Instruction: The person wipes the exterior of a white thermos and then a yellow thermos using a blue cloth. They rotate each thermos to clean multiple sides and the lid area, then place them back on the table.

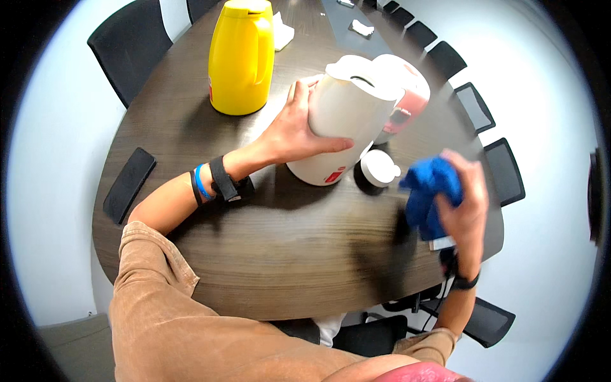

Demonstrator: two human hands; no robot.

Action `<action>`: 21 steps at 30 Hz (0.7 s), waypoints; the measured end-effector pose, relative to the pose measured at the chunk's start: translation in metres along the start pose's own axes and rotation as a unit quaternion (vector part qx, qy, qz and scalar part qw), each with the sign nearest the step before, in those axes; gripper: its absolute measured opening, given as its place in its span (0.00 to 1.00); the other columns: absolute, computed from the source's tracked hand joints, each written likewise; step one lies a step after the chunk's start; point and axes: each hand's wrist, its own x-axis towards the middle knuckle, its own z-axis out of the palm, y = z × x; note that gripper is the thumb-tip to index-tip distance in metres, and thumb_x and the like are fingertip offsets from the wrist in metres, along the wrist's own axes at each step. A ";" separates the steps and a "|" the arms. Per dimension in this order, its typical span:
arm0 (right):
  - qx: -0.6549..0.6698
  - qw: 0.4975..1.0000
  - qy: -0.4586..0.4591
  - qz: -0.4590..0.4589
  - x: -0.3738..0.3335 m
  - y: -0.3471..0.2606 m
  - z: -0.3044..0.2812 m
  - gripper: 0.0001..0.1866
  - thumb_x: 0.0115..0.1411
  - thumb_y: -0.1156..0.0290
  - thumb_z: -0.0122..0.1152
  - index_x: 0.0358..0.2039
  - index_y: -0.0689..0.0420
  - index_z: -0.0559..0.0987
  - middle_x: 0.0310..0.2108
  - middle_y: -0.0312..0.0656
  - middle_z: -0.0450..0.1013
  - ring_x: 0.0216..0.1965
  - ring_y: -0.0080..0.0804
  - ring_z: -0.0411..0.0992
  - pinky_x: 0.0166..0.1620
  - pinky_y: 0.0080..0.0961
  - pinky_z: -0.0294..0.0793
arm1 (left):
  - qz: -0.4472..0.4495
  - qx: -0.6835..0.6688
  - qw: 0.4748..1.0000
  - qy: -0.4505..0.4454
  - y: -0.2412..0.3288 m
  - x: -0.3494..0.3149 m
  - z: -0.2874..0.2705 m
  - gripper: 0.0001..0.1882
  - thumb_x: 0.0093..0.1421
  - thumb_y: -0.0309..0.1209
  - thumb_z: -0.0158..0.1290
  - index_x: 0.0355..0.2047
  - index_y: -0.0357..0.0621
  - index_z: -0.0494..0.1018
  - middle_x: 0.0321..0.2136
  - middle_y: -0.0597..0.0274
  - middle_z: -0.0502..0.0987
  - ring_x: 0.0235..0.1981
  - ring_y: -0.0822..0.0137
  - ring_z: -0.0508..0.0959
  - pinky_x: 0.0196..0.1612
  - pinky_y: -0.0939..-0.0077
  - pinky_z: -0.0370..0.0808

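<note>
My left hand (296, 130) is wrapped round the body of a white thermos jug (350, 111). The jug leans somewhat to the right in the view, its base at the tabletop; whether it rests fully flat I cannot tell. To the right of the jug, my right hand (468, 200) grips a bunched blue cloth (423, 194) above the table, slightly blurred and apart from the jug. A small round white lid (379, 169) lies between the jug and the cloth. Just behind the jug, partly hidden by it, stands a pink and white appliance (407, 95).
A yellow thermos jug (240, 63) stands at the far left of the dark wooden table (273, 254). Near the left edge lies a black phone (129, 184). White tissues (283, 33) and a crumpled white piece (362, 27) lie farther back. Black chairs (506, 172) line the table.
</note>
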 end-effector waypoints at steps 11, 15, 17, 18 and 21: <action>0.123 0.961 -0.136 -0.205 0.189 -0.019 0.048 0.38 0.53 0.90 0.52 0.63 0.45 0.78 0.58 0.44 0.74 0.61 0.42 0.74 0.66 0.37 0.77 | -0.026 0.023 0.999 -0.041 0.011 0.005 -0.004 0.67 0.45 0.56 0.76 0.72 0.32 0.49 0.60 0.39 0.59 0.67 0.40 0.65 0.68 0.50 0.69; 0.232 0.913 -0.278 -0.190 0.187 -0.011 0.010 0.35 0.59 0.71 0.64 0.69 0.51 0.71 0.65 0.49 0.70 0.64 0.48 0.71 0.67 0.43 0.75 | -0.052 -0.021 0.996 -0.071 0.016 0.004 -0.008 0.68 0.45 0.54 0.77 0.72 0.34 0.47 0.62 0.38 0.60 0.67 0.41 0.66 0.68 0.51 0.69; 0.304 0.886 -0.287 -0.199 0.177 -0.005 0.004 0.37 0.63 0.58 0.68 0.70 0.53 0.68 0.67 0.53 0.68 0.65 0.51 0.70 0.67 0.45 0.74 | -0.034 -0.051 0.995 -0.073 0.014 0.002 -0.008 0.67 0.46 0.53 0.77 0.72 0.34 0.47 0.63 0.38 0.60 0.67 0.42 0.66 0.68 0.51 0.69; 0.307 0.896 -0.274 -0.166 0.172 -0.006 0.007 0.46 0.62 0.41 0.67 0.71 0.57 0.66 0.65 0.56 0.68 0.65 0.54 0.69 0.67 0.48 0.73 | -0.041 -0.049 0.995 -0.077 0.013 0.002 -0.009 0.67 0.46 0.53 0.77 0.72 0.34 0.46 0.63 0.38 0.60 0.67 0.42 0.66 0.68 0.51 0.69; 0.212 0.944 -0.239 -0.087 0.158 -0.023 0.009 0.35 0.67 0.47 0.67 0.69 0.47 0.70 0.62 0.50 0.72 0.62 0.48 0.73 0.63 0.44 0.78 | -0.047 -0.050 0.994 -0.085 0.015 0.002 -0.006 0.67 0.46 0.52 0.78 0.72 0.35 0.46 0.64 0.37 0.60 0.67 0.43 0.67 0.68 0.52 0.69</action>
